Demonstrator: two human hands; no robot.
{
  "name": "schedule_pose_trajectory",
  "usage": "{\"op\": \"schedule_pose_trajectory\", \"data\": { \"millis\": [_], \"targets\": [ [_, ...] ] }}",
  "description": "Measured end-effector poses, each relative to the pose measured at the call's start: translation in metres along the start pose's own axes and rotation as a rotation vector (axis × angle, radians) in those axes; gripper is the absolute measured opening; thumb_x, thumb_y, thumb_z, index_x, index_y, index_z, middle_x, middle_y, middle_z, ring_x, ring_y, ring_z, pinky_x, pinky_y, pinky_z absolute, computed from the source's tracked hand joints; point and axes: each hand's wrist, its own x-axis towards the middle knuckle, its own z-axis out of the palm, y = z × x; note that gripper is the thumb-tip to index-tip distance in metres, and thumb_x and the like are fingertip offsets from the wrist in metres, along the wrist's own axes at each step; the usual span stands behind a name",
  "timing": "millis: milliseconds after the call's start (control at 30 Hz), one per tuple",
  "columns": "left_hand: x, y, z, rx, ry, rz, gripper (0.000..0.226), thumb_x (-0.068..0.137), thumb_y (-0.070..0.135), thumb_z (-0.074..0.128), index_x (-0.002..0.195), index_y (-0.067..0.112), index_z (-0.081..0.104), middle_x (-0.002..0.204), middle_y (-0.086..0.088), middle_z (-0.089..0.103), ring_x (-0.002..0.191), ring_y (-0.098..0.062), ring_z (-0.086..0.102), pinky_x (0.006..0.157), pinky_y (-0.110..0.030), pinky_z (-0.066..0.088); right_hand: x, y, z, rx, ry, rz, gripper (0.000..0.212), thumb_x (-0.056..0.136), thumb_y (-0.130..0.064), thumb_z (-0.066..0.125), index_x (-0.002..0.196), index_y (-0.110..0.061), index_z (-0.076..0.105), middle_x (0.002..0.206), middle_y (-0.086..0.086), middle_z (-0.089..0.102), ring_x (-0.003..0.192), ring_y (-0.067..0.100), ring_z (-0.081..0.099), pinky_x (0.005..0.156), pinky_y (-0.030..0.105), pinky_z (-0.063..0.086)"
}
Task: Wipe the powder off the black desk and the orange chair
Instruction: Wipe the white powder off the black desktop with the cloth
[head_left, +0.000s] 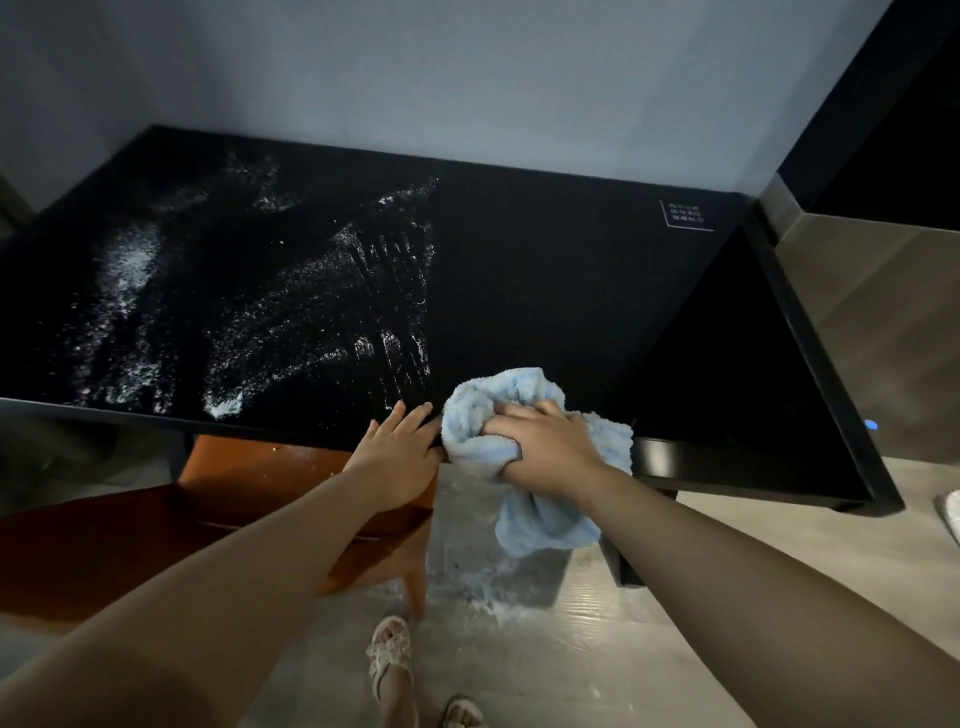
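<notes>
Powder-streaked black desk (545, 291) against grey wall (467, 78); right grip (545, 447) clutches blue cloth (483, 415), left grip (400, 452) spread flat.

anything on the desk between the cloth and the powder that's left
No object does. Only the left hand rests on the front edge of the black desk, just left of the blue cloth gripped by the right hand, toward the powder.

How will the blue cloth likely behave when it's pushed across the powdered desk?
Probably floppy: the blue cloth bunches under the right hand, and its tail droops below the edge of the black desk. Likely light, since one hand grips it. Its fluffy pile should drag and catch the powder rather than slide freely, so it may crumple when pushed.
</notes>
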Motion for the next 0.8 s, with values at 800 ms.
{"op": "schedule_pose_trajectory", "data": {
  "millis": [800],
  "targets": [
    [-0.042,0.024,0.001,-0.009,0.003,0.049,0.052,0.103,0.028,0.025,0.152,0.020,0.010,0.160,0.004,0.001,0.147,-0.015,-0.004,0.119,-0.039,0.008,-0.055,0.003,-0.026,0.183,0.263,0.136,0.031,0.073,-0.031,0.053,0.103,-0.027,0.059,0.106,-0.003,0.060,0.104,0.025,0.051,0.085,0.040,0.044]
  ]
}}
